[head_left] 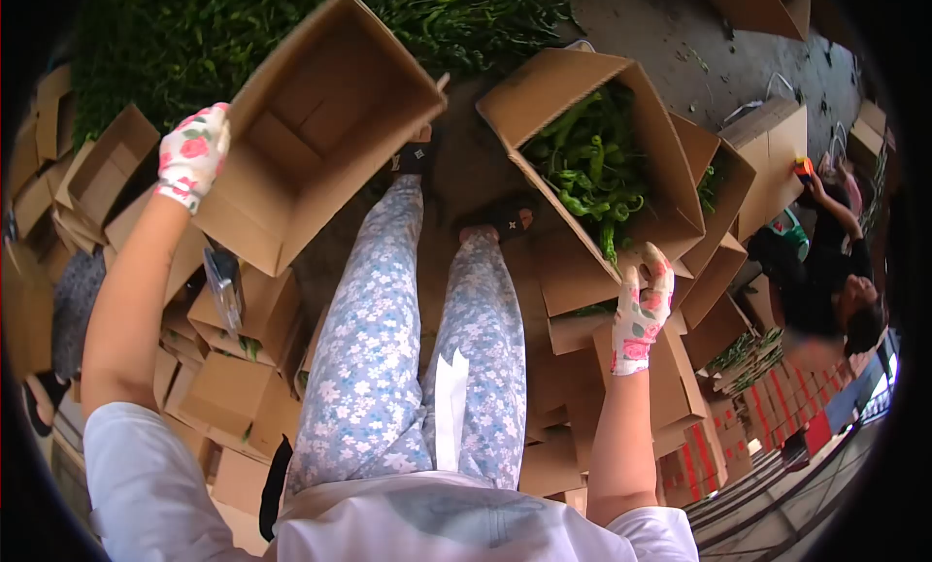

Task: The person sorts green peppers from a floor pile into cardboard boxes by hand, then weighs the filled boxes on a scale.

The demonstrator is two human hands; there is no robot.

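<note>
My left hand (pixel 195 156), in a floral glove, grips the edge of an open, empty cardboard box (pixel 309 135) that is tilted and held up at the upper left. On the right, my right hand (pixel 643 310), gloved the same way, is at the lower corner of another open box (pixel 553 86), its fingers bent around the cardboard edge. Green peppers (pixel 592 159) lie inside that second box. My right fingertips are partly merged with the box edge in view.
A large heap of green peppers (pixel 175 28) covers the ground at the top left. Several cardboard boxes (pixel 228 392) crowd both sides. Another person (pixel 825 261) is at the far right, holding an orange object. Boxes with red stripes (pixel 777 407) are stacked at the lower right.
</note>
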